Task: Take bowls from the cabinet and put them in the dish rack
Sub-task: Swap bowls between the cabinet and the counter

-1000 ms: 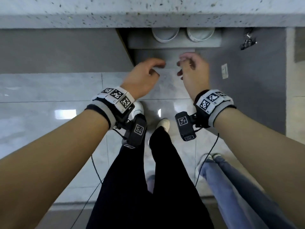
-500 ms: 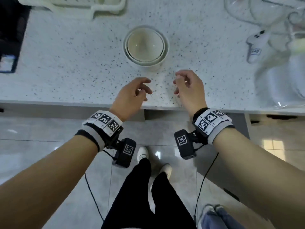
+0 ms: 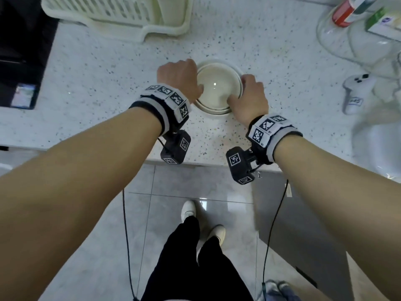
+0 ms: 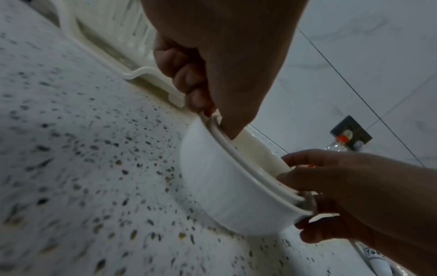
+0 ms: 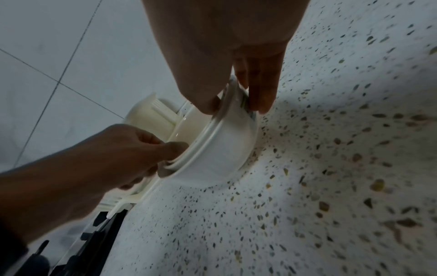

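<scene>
A nested stack of white bowls [image 3: 217, 88] stands on the speckled counter [image 3: 108, 94], just in front of the cream dish rack [image 3: 121, 11]. My left hand [image 3: 196, 83] grips the stack's left rim. In the left wrist view its thumb lies inside the bowls [image 4: 224, 186] and its curled fingers are outside the rim. My right hand [image 3: 238, 90] pinches the right rim. In the right wrist view its thumb is inside the bowls [image 5: 217, 149] and its fingers [image 5: 260, 100] point down the outer wall. The stack rests on the counter.
A black cooktop [image 3: 21, 51] lies at the far left beside the rack. A white controller [image 3: 355, 92] and clear plastic bags with bottles [image 3: 358, 29] crowd the right side. The counter's front edge [image 3: 195, 164] runs below my wrists. Another person's shoes [image 3: 275, 287] are on the floor.
My view rose from the cabinet below to the counter top. Both empty hands reached forward over the counter edge and took hold of the bowl stack's rim, one on each side.
</scene>
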Available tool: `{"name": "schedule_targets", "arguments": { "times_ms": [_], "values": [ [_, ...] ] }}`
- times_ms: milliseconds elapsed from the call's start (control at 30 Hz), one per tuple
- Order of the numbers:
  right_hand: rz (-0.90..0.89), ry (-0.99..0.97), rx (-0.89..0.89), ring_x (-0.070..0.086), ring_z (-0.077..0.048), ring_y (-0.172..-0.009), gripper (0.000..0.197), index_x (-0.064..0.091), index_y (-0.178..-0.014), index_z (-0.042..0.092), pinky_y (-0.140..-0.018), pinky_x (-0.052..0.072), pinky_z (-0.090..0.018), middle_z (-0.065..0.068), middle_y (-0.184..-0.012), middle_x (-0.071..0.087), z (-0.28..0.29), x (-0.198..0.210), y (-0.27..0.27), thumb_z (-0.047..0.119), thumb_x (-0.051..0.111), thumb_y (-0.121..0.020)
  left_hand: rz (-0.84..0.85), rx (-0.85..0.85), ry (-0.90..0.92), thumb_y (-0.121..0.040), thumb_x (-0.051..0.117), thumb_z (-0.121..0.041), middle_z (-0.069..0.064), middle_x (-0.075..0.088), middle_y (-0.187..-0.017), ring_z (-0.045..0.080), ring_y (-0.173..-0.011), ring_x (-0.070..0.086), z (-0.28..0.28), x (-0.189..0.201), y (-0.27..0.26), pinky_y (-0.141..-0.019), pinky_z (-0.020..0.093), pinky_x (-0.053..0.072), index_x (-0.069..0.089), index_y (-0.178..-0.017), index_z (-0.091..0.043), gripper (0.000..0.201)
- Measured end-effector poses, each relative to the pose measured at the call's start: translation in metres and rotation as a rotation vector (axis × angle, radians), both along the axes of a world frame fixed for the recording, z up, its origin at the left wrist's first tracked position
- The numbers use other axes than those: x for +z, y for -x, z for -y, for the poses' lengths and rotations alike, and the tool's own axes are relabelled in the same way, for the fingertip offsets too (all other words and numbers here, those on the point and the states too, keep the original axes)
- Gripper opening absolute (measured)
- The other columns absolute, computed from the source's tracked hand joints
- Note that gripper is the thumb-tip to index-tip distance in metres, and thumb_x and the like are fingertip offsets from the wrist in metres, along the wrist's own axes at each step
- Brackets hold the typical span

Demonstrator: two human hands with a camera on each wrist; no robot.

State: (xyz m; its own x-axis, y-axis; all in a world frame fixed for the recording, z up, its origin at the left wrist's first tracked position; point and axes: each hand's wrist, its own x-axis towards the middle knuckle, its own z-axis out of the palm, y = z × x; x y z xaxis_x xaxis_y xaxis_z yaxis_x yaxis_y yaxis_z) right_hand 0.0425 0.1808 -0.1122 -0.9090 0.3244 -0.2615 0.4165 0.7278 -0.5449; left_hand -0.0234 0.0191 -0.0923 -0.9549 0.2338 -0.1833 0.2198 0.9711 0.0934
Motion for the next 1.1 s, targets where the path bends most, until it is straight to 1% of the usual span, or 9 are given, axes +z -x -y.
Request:
{"name": "schedule_targets", "arguments": {
  "times_ms": [100,233,367,433,533,633,800,966,1100],
  "values": [
    [-0.006,-0.001,0.015,0.052,-0.027,-0.089,0.052,0.040,-0.134,0.017,-0.075,0.040,-0.033,-0.013,-0.129,0.045,0.001,-0.001,-0.001,0.028,0.058,-0.086,0.005,-0.053,0.050,-0.084,0.067,-0.039,0.001,0.045,-0.062,0.026,-0.069,0.051,-0.006,0.005,0.010,-0.066,0.035,0.037,0.054,-0.084,-0.014,0.028],
    [0.021,-0.029,-0.004,0.049,-0.025,-0.084,0.052,0.039,-0.135,0.019,-0.073,0.039,-0.034,-0.011,-0.130,0.045,0.003,0.002,0.000,0.029,0.056,-0.087,0.023,-0.070,0.038,-0.084,0.069,-0.024,0.006,0.053,-0.076,0.027,-0.073,0.050,-0.013,0.009,0.017,-0.068,0.036,0.041,0.055,-0.086,-0.013,0.018],
    [0.035,-0.047,-0.017,0.056,-0.031,-0.090,0.049,0.039,-0.136,0.019,-0.074,0.040,-0.036,-0.009,-0.132,0.044,0.005,0.005,0.000,0.031,0.051,-0.090,0.038,-0.071,0.035,-0.084,0.066,-0.017,0.004,0.052,-0.069,0.027,-0.071,0.051,-0.016,0.010,0.019,-0.067,0.035,0.042,0.054,-0.082,-0.013,0.013],
    [-0.002,-0.029,-0.025,0.058,-0.030,-0.093,0.048,0.039,-0.136,0.018,-0.075,0.042,-0.036,-0.009,-0.132,0.044,0.006,0.005,-0.001,0.030,0.050,-0.091,0.038,-0.067,0.043,-0.085,0.063,-0.016,0.002,0.046,-0.063,0.027,-0.070,0.052,-0.016,0.009,0.019,-0.067,0.035,0.041,0.054,-0.082,-0.013,0.011],
    [-0.047,0.031,-0.059,0.054,-0.024,-0.092,0.050,0.036,-0.138,0.020,-0.077,0.045,-0.037,-0.008,-0.133,0.045,0.006,0.004,-0.004,0.028,0.050,-0.090,0.034,-0.071,0.037,-0.086,0.061,-0.016,0.001,0.044,-0.062,0.027,-0.070,0.053,-0.015,0.007,0.017,-0.067,0.034,0.042,0.053,-0.081,-0.013,0.010],
    [-0.036,0.053,-0.062,0.056,-0.029,-0.097,0.051,0.036,-0.137,0.019,-0.082,0.050,-0.042,-0.009,-0.132,0.045,0.006,0.003,-0.005,0.026,0.050,-0.089,0.018,-0.093,0.035,-0.088,0.059,-0.018,0.002,0.045,-0.064,0.027,-0.071,0.053,-0.013,0.004,0.017,-0.068,0.034,0.042,0.053,-0.083,-0.013,0.009],
    [-0.049,0.041,-0.023,0.048,-0.024,-0.088,0.053,0.036,-0.140,0.019,-0.074,0.047,-0.037,-0.012,-0.130,0.043,0.007,-0.002,-0.006,0.019,0.050,-0.088,0.011,-0.128,0.085,-0.088,0.058,-0.020,0.001,0.044,-0.063,0.026,-0.071,0.052,-0.017,0.004,0.016,-0.066,0.034,0.039,0.056,-0.085,-0.013,0.008],
    [-0.040,0.053,-0.016,0.047,-0.023,-0.086,0.054,0.035,-0.142,0.021,-0.076,0.049,-0.039,-0.012,-0.133,0.041,0.006,-0.004,-0.007,0.020,0.048,-0.090,0.049,-0.131,0.128,-0.086,0.066,-0.020,0.001,0.042,-0.062,0.025,-0.071,0.051,-0.020,0.004,0.021,-0.066,0.034,0.038,0.058,-0.088,-0.012,0.011],
    [-0.030,0.057,-0.014,0.048,-0.024,-0.083,0.054,0.033,-0.143,0.025,-0.075,0.047,-0.038,-0.011,-0.132,0.042,0.004,-0.005,-0.008,0.021,0.047,-0.091,0.066,-0.143,0.108,-0.086,0.066,-0.019,0.004,0.051,-0.073,0.026,-0.074,0.051,-0.021,0.006,0.023,-0.067,0.034,0.039,0.055,-0.088,-0.014,0.012]
  ]
}}
